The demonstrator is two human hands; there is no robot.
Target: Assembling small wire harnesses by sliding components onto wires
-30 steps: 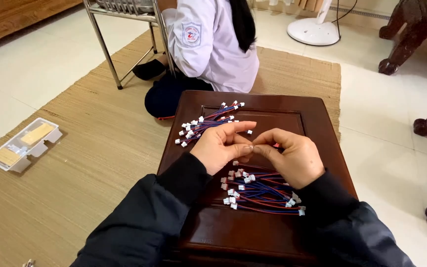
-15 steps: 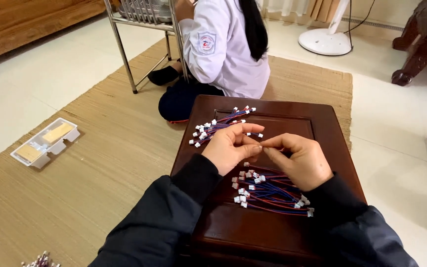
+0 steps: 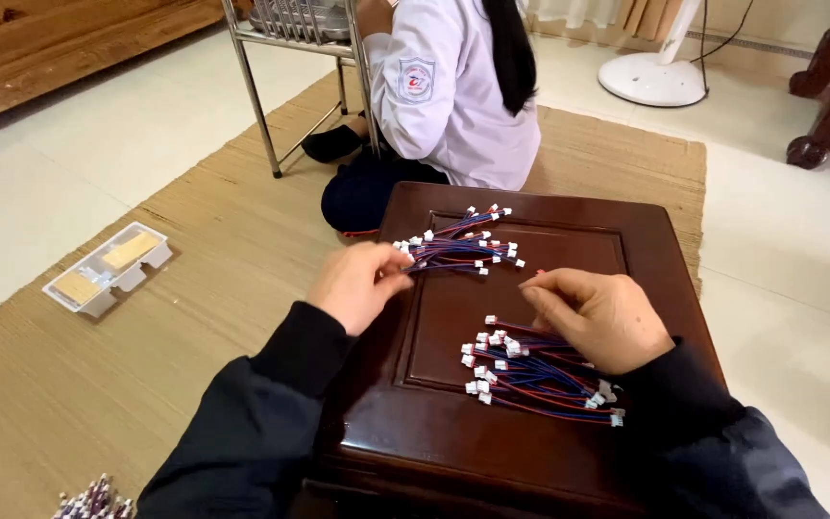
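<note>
Woven mat (image 3: pixel 146 356) on pale tiled floor (image 3: pixel 79 183)

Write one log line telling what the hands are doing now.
left hand: touching far wire bundle | right hand: over near wire bundle | surface: dark wooden table

A small table (image 3: pixel 540 452) stands on a woven mat (image 3: pixel 146 336). One bundle of wires (image 3: pixel 458 248) lies near the table's far left edge, the left hand (image 3: pixel 357 285) touching its left end. A second bundle (image 3: pixel 535 375) lies nearer the front right, the right hand (image 3: pixel 602 312) over its far side. A seated person (image 3: pixel 453 91) is behind the far edge. A tray (image 3: pixel 108 269) lies on the mat, left of the table.
</note>
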